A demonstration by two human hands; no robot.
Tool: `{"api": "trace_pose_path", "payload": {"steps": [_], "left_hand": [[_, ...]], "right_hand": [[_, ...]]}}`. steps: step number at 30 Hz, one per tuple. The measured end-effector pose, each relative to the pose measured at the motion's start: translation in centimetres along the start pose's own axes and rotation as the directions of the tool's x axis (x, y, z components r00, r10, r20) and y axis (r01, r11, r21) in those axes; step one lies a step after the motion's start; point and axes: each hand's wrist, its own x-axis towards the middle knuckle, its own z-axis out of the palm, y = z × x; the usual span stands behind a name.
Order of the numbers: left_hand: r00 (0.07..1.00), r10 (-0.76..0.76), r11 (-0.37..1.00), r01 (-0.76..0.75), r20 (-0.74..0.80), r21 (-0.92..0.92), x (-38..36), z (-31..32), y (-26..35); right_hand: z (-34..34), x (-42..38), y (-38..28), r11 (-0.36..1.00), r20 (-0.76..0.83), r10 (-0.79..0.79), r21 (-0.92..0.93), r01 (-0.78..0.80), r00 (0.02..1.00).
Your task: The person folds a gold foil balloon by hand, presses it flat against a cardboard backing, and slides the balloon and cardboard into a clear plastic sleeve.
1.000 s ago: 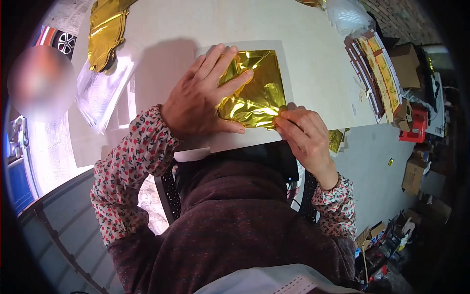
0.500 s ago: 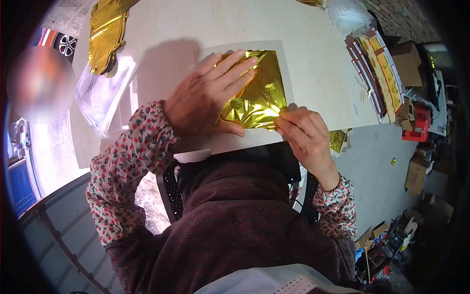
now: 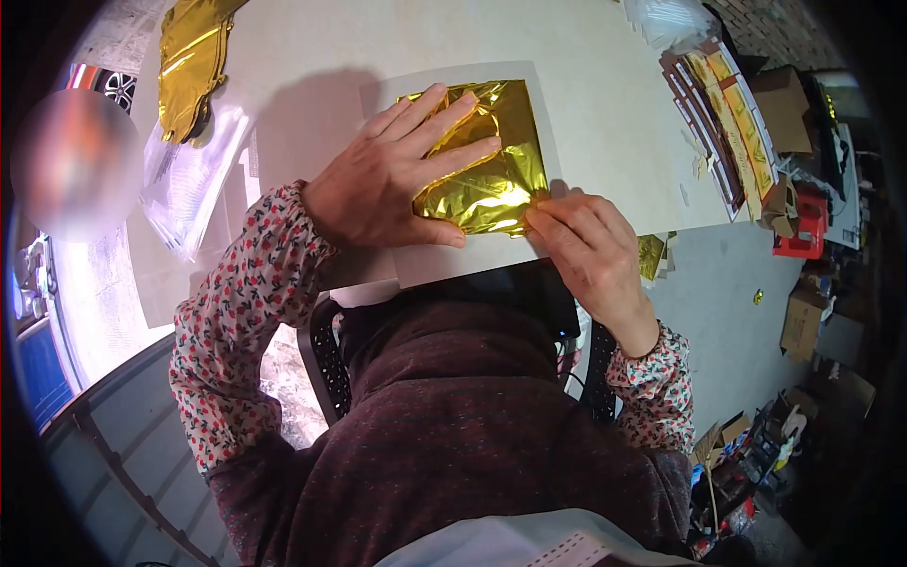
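A folded piece of shiny gold foil (image 3: 518, 142), roughly square and creased, lies on a pale sheet (image 3: 453, 265) at the table's near edge. My left hand (image 3: 387, 184) rests flat over the foil's left side, fingers spread and thumb along its lower edge. At the lower right corner, my right hand (image 3: 595, 250) pinches the foil between thumb and fingertips. The exact bit of foil inside that pinch is hidden by the fingers.
More gold foil (image 3: 194, 61) and clear plastic bags (image 3: 194, 189) lie at the table's left. Printed card pieces (image 3: 723, 132) are stacked on the right, with a plastic bag (image 3: 666, 24) behind. A red crate (image 3: 803, 227) and cardboard boxes (image 3: 805, 321) stand beyond the table.
My left hand's fingers have spread wider apart over the foil. My right hand keeps its pinch at the corner. The whole view has shifted slightly.
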Motion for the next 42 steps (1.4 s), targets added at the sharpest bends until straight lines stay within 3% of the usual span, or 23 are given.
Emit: {"api": "trace_pose_path", "payload": {"steps": [3,9,24,33,42], "left_hand": [[1.0,-0.006,1.0,0.006,-0.001,-0.006,-0.1,0.0,0.0],[1.0,-0.003,1.0,0.003,-0.008,-0.018,-0.3,-0.1,0.0],[0.999,-0.024,0.999,0.022,-0.045,-0.039,-0.5,0.3,0.1],[0.999,-0.026,0.999,0.024,-0.045,-0.038,-0.5,0.3,0.0],[1.0,-0.025,0.999,0.025,-0.004,-0.023,-0.2,0.0,0.1]], "right_hand": [[-0.1,-0.1,0.1,0.989,0.05,-0.097,-0.109,0.102,0.994],[0.0,-0.2,-0.2,0.988,0.07,-0.091,-0.117,0.099,0.993],[-0.3,1.0,0.3,0.925,0.13,-0.306,-0.196,0.327,0.943],[-0.7,-0.3,0.4,0.969,0.194,-0.219,-0.069,0.236,0.956],[-0.1,-1.7,-1.9,0.977,0.228,-0.043,-0.195,0.089,0.973]]}}
